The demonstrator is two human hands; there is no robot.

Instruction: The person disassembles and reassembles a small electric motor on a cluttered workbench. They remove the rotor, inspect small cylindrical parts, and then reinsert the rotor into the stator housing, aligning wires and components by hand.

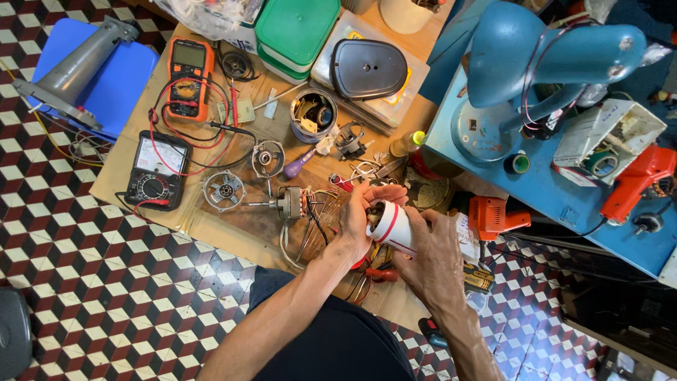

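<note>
My right hand [436, 255] grips a white cylindrical housing with a red band [392, 227] from below and holds it tilted over the wooden board [233, 224]. My left hand [361, 213] reaches over the housing's open upper end, fingers curled into or around its mouth. Whatever is inside that opening is hidden by my fingers. A small motor rotor with its shaft and wires [289, 203] lies on the board just left of my left hand.
Two round metal end plates [224, 190] [268, 158], an orange digital multimeter [189, 77], a black analogue meter [158, 169], a purple-handled screwdriver [300, 164], a tin of parts [313, 114], green boxes [296, 29]. Right: blue machine [543, 63], orange power tools [493, 216]. Checkered tile floor [106, 282].
</note>
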